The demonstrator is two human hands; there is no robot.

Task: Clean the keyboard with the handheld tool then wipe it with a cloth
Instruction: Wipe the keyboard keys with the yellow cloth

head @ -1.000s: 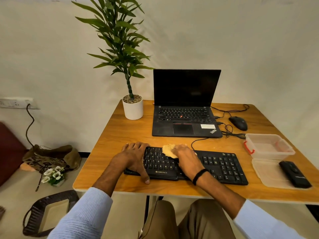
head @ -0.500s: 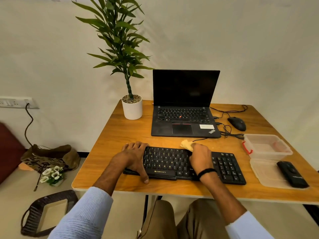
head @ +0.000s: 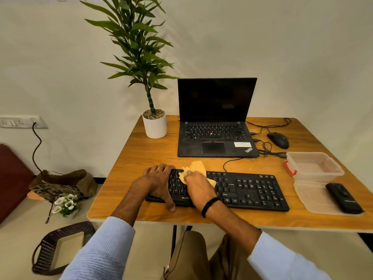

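swept back leftward, the right hand (head: 198, 185), fingers bunched on the yellow cloth (head: 196, 167), presses it just beside the left hand (head: 156, 178), which clasps the left end of the keyboard (head: 252, 188), whose long axis runs rightward across the worktop (head: 141, 154).

One keyboard (head: 252, 188), one cloth (head: 196, 166), one laptop (head: 216, 138).
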